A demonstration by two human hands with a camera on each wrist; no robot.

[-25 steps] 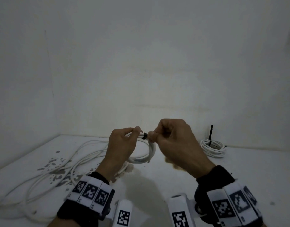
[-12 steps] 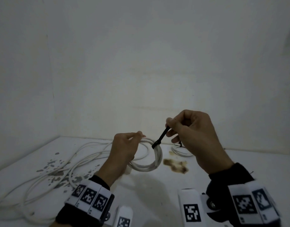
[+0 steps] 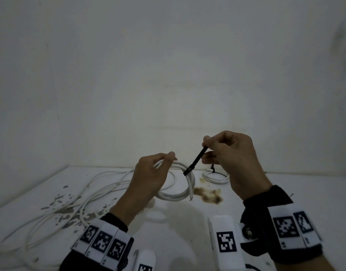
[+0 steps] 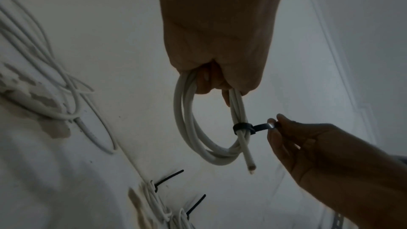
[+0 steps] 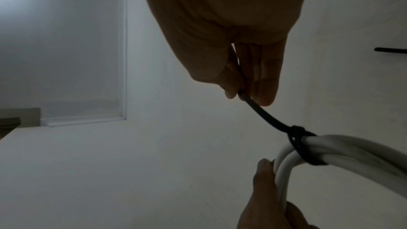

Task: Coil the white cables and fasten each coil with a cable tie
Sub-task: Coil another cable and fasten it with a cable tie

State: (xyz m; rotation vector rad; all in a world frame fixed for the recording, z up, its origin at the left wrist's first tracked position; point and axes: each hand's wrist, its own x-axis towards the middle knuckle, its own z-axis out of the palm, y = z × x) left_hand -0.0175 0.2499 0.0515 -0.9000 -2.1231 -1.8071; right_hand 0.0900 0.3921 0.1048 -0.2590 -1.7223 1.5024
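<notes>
My left hand (image 3: 150, 173) grips the top of a small white cable coil (image 3: 180, 194) held above the white table (image 3: 285, 192); the loop (image 4: 193, 138) hangs below my fingers, one cut end poking down. A black cable tie (image 3: 195, 162) is cinched around the coil's right side. My right hand (image 3: 226, 151) pinches the tie's tail between thumb and fingers (image 5: 249, 83), up and to the right of the coil, the strap (image 5: 268, 117) stretched taut. The tie band (image 4: 242, 128) wraps the strands tightly.
Loose white cables (image 3: 70, 202) sprawl over the table's left side among grey paint patches. A tied coil (image 3: 215, 176) lies at the back right, and two tied coils with black tails (image 4: 167, 180) show in the left wrist view. A brown stain (image 3: 209, 194) marks the table's middle.
My right hand has drawn the tie's tail up and to the right, away from the coil, tightening the band. The left hand keeps its grip on the coil and has barely shifted.
</notes>
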